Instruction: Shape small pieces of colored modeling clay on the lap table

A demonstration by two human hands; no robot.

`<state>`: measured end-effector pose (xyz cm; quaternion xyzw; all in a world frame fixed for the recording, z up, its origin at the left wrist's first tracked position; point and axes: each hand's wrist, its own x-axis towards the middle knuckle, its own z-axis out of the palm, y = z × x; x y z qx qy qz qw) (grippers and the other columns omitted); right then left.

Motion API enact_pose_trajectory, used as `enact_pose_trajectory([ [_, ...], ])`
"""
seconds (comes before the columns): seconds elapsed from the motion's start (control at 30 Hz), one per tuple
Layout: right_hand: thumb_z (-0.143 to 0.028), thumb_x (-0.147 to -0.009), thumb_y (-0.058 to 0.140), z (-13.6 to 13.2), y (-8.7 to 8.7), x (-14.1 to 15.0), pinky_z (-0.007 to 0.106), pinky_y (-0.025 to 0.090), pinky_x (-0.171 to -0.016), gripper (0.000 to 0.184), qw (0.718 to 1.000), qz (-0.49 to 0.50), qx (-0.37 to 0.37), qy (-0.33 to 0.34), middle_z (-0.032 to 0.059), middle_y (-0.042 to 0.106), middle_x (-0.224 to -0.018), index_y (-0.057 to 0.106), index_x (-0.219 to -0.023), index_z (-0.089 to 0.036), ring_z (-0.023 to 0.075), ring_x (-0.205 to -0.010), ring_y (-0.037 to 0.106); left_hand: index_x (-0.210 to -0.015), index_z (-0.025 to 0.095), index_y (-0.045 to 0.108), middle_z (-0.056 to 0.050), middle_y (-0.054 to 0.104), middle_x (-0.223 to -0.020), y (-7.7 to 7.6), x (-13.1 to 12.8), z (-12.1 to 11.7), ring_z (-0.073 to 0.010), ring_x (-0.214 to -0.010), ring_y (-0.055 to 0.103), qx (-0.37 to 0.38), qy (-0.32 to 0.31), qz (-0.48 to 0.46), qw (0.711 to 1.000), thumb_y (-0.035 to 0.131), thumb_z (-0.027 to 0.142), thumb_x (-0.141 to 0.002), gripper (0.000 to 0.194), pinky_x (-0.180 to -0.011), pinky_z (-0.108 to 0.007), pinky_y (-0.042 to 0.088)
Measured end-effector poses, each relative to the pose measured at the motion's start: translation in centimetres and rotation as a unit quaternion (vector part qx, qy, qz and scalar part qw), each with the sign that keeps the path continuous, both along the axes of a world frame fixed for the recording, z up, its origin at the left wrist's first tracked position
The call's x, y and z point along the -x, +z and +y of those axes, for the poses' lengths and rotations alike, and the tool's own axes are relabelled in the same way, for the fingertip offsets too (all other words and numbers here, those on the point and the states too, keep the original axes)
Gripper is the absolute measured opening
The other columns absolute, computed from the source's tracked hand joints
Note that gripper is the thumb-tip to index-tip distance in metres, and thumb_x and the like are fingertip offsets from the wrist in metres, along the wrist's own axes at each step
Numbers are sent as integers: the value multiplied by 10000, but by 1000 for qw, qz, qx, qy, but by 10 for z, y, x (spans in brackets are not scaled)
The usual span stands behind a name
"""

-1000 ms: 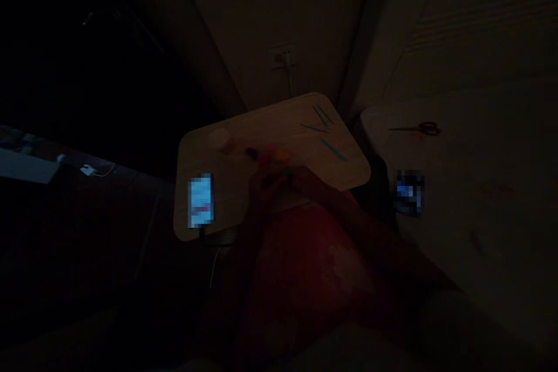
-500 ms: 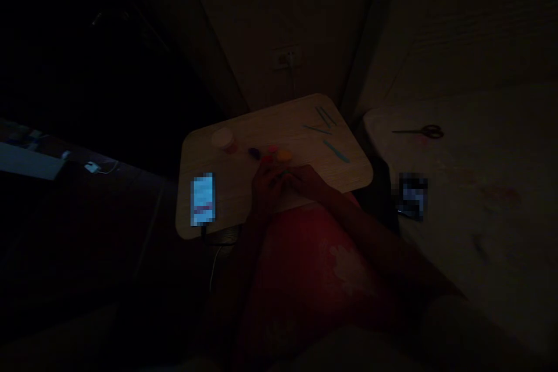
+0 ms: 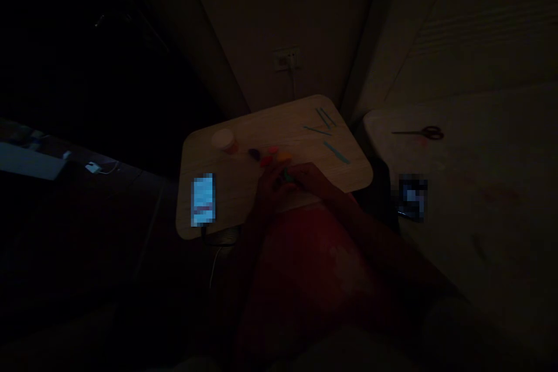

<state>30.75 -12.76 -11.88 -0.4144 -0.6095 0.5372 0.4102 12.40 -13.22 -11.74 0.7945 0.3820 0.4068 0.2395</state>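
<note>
In the dim head view, my left hand (image 3: 271, 185) and my right hand (image 3: 310, 178) meet over the near edge of a small wooden table (image 3: 244, 186). Between their fingers shows a small lump of green modelling clay (image 3: 288, 174), gripped from both sides. Just beyond the fingers lie clay lumps: a red one (image 3: 266, 160), an orange one (image 3: 284, 158), a pink one (image 3: 272, 150) and a dark purple one (image 3: 254, 154). The darkness blurs the fingertips.
A tub with a pale lid (image 3: 223, 139) stands left, above a lit phone (image 3: 203, 200) on a cable. Several turquoise modelling tools (image 3: 336, 152) lie at the right. Scissors (image 3: 421, 132) and another device (image 3: 412, 197) rest on the pale surface at right. A wall socket (image 3: 286, 59) is behind.
My hands have parted slightly and shifted, so more of the green clay shows between them. My left hand has moved a little right and down. The lumps beyond are largely unmoved.
</note>
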Motion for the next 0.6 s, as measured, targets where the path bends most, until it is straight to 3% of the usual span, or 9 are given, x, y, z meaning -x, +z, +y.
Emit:
enact_pose_trajectory([
  [0.1, -718, -889, 513, 1, 0, 0, 242, 271, -478, 615, 1000, -5, 1, 10, -29, 455, -508, 537, -579, -188, 89, -485, 359, -1416, 235, 600, -149, 657, -1414, 0, -1, -3, -318, -1352, 593, -23, -4, 36, 999, 660, 569, -932, 591, -1157, -515, 474],
  [0.37, -679, -924, 497, -3, 4, -3, 233, 359, -524, 634, 999, -37, -15, -4, 19, 600, -537, 633, -582, -163, 110, -522, 501, -1400, 178, 577, -168, 663, -1384, -6, -2, -10, -307, -1323, 614, -36, 26, 145, 988, 545, 449, -1022, 466, -1130, -495, 508],
  [0.6, -736, -924, 467, -5, 4, 0, 237, 399, -531, 671, 999, -42, -9, 8, 38, 644, -581, 686, -677, -152, 131, -544, 567, -1274, 140, 629, -177, 709, -1233, -9, -4, -8, -289, -1163, 670, -44, 57, 151, 986, 463, 340, -1051, 342, -1048, -472, 541],
])
